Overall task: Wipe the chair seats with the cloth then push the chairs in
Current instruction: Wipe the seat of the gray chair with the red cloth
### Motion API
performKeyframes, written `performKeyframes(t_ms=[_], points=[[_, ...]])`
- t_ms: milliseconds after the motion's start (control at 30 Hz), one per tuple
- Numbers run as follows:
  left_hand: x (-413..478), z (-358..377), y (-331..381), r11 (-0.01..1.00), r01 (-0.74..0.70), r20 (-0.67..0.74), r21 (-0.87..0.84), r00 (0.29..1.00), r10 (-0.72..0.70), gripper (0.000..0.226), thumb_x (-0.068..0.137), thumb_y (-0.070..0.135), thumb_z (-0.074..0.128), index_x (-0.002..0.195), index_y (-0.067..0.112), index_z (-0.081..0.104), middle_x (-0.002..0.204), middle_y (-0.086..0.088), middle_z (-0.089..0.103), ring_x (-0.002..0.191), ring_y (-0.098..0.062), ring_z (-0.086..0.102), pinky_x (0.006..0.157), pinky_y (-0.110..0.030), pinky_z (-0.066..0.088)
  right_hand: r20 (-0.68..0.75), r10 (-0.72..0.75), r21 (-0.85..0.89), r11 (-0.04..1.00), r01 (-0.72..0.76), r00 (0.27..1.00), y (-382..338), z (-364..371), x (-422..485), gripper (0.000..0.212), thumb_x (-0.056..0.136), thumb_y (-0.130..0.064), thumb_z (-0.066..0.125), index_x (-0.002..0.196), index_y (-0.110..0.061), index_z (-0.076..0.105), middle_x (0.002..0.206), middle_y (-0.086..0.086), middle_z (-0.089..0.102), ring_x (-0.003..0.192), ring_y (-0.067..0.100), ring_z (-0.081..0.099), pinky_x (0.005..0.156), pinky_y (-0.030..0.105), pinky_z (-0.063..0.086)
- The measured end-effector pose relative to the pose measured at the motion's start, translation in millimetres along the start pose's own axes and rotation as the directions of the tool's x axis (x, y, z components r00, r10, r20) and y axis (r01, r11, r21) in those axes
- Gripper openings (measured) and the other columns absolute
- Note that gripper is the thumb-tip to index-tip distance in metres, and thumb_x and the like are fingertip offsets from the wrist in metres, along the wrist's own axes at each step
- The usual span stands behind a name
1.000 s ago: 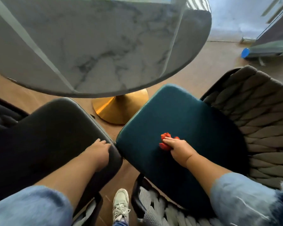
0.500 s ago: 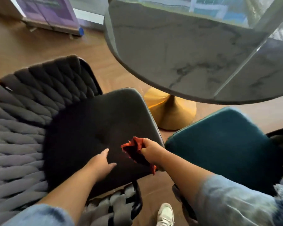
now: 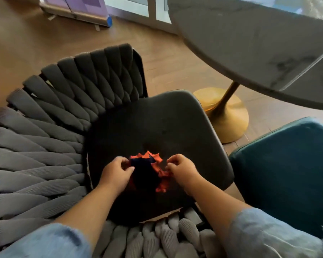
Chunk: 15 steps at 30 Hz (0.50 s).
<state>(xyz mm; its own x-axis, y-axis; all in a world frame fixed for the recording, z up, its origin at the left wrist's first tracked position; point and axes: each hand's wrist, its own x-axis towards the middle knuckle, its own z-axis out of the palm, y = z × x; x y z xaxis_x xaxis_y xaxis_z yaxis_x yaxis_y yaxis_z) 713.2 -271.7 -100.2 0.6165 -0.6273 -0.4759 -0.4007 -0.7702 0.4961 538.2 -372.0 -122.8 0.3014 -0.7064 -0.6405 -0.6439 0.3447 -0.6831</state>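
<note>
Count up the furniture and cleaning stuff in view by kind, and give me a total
Chairs: 2, the black chair and the teal chair
Tables: 1, the marble table on a gold base
Cloths: 1, the red cloth, held over the black seat by the left hand and right hand
Total: 4

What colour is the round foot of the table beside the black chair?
The flared metal table foot is gold, seen best in the head view.
</note>
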Motion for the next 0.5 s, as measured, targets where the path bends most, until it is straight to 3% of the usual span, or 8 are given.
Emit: performKeyframes(t_ms=[67,100,167,233,333,400,500], points=[[4,5,-5,0.975,-0.172,0.005,0.139,0.985,0.173,0.05,0.084,0.019,0.065,0.131,0.014,0.049,0.138,-0.009,0.046,0.129,-0.026,0.043,0.108,-0.032,0.033,-0.157,-0.08,-0.226,0.973,0.043,0.984,10,-9,7,0.027,0.094,-0.018,0.052,0.121,-0.02,0.057,0.124,0.003,0.057,0.1,0.013,0.057,0.078,0.018,0.047],[6,12,-9,0.933,-0.275,0.057,0.231,0.961,0.269,0.06,0.086,0.02,0.062,0.142,0.017,0.038,0.151,-0.007,0.031,0.141,-0.024,0.027,0.115,-0.032,0.022,-0.206,-0.12,-0.366,0.93,0.037,0.971,18,-14,12,0.038,0.095,-0.02,0.05,0.133,-0.018,0.048,0.138,0.002,0.047,0.118,0.016,0.05,0.093,0.022,0.044],[10,31,-16,0.826,-0.406,0.203,0.39,0.913,0.353,0.071,0.093,0.027,0.051,0.151,0.025,0.009,0.161,0.001,-0.005,0.148,-0.018,-0.01,0.119,-0.034,0.001,-0.189,-0.134,-0.627,0.779,-0.014,0.973,36,-25,25,0.054,0.099,-0.026,0.04,0.149,-0.017,0.022,0.16,0.001,0.014,0.147,0.021,0.011,0.118,0.04,0.019],[15,50,-23,0.73,-0.451,0.303,0.513,0.891,0.338,0.073,0.096,0.041,0.036,0.146,0.032,-0.017,0.154,0.006,-0.029,0.139,-0.017,-0.031,0.116,-0.039,-0.011,-0.155,-0.071,-0.753,0.654,-0.071,0.985,51,-35,40,0.06,0.101,-0.033,0.028,0.151,-0.02,-0.003,0.16,-0.001,-0.016,0.145,0.019,-0.017,0.119,0.048,-0.002],[26,79,-37,0.676,-0.473,0.357,0.565,0.879,0.316,0.069,0.078,0.07,0.0,0.127,0.045,-0.042,0.139,0.009,-0.052,0.131,-0.02,-0.045,0.112,-0.042,-0.019,-0.138,-0.072,-0.791,0.608,-0.066,0.988,74,-42,59,0.062,0.1,-0.043,0.018,0.146,-0.027,-0.02,0.154,-0.006,-0.031,0.141,0.015,-0.028,0.116,0.048,-0.012],[32,94,-46,0.675,-0.48,0.345,0.56,0.876,0.336,0.075,0.064,0.079,-0.016,0.125,0.046,-0.046,0.136,0.012,-0.056,0.129,-0.021,-0.05,0.11,-0.042,-0.027,-0.128,-0.113,-0.806,0.591,-0.037,0.985,85,-42,63,0.061,0.099,-0.046,0.014,0.143,-0.028,-0.024,0.152,-0.008,-0.035,0.139,0.014,-0.031,0.115,0.046,-0.016],[37,103,-42,0.655,-0.52,0.334,0.548,0.854,0.399,0.075,0.069,0.079,-0.018,0.133,0.046,-0.038,0.145,0.011,-0.046,0.135,-0.022,-0.043,0.11,-0.042,-0.027,-0.133,-0.122,-0.811,0.584,-0.037,0.984,89,-40,65,0.061,0.098,-0.046,0.012,0.141,-0.029,-0.027,0.149,-0.009,-0.037,0.138,0.014,-0.033,0.113,0.045,-0.02]])
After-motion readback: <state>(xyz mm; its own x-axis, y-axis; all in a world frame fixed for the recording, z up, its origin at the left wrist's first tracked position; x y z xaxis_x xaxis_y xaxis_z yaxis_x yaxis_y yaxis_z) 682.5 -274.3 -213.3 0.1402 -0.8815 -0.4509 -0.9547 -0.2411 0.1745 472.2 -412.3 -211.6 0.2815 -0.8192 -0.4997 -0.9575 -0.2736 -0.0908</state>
